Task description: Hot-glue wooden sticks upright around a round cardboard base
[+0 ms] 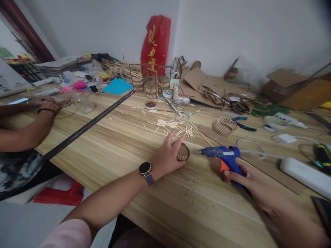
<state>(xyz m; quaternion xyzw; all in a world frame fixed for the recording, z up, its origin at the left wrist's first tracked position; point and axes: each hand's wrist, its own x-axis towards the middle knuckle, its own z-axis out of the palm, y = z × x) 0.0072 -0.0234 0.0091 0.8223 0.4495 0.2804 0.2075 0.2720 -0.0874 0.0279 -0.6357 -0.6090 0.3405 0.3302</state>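
My left hand (168, 155), with a watch on its wrist, has its fingers curved around the left side of a small round brown piece (183, 151) edged with short sticks. The piece lies on the wooden table (155, 193). My right hand (241, 174) grips the handle of a blue glue gun (219, 153) with an orange trigger. The gun's metal nozzle points left, a little to the right of the round piece, without touching it. Behind my left hand lie many loose short sticks (165, 123).
A slatted wooden ring (224, 126) and blue-handled pliers (244, 124) lie behind the glue gun. A white power strip (305, 175) is at the right. Small lantern-like baskets (151, 86) stand at the back. A person's hands (48, 103) rest at the left.
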